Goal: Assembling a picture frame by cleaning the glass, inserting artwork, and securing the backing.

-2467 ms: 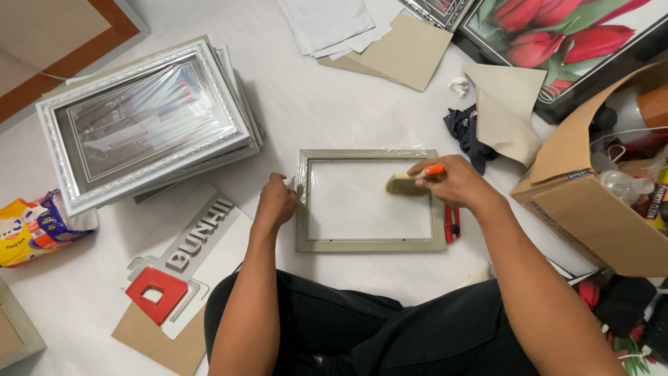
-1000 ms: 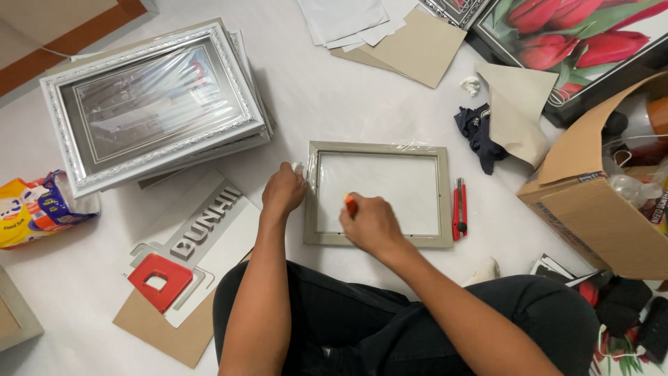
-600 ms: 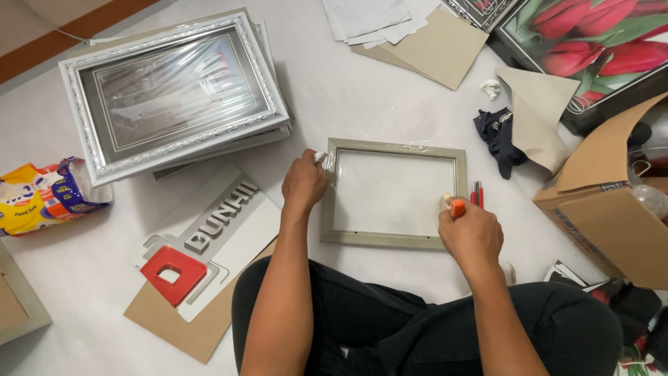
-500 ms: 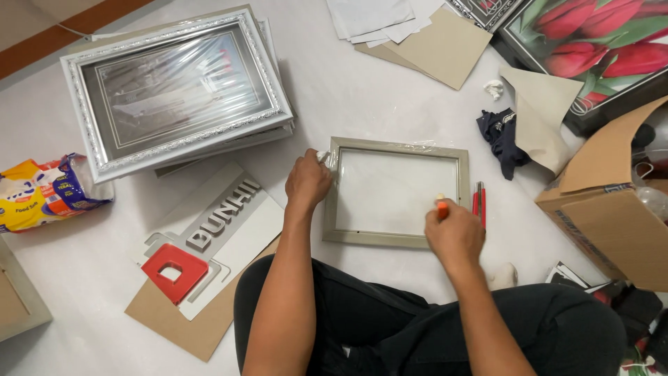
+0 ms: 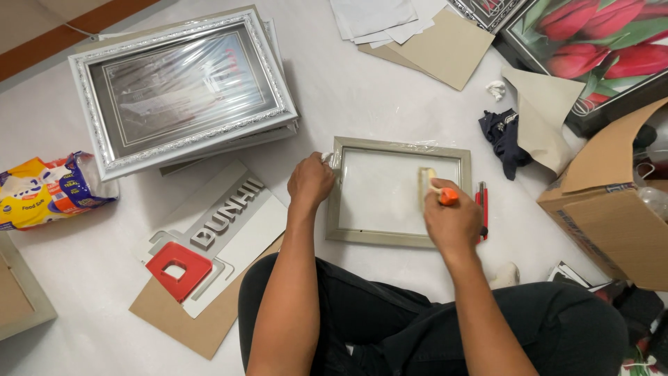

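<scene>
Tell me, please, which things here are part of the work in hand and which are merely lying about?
In use:
small grey frame, steadied at its corner by the left hand
brush with orange handle, in the right hand

Lying about:
stack of silver frames
snack bag
red cutter
dark cloth
cardboard box
tulip picture

a white floor (image 5: 390, 104) is seen under even, soft light, with a strip of brown wood (image 5: 76, 38) running along its upper left edge. an open cardboard box (image 5: 612, 223) is set at the right, and a framed picture of red tulips (image 5: 591, 49) is laid in the upper right corner.
</scene>
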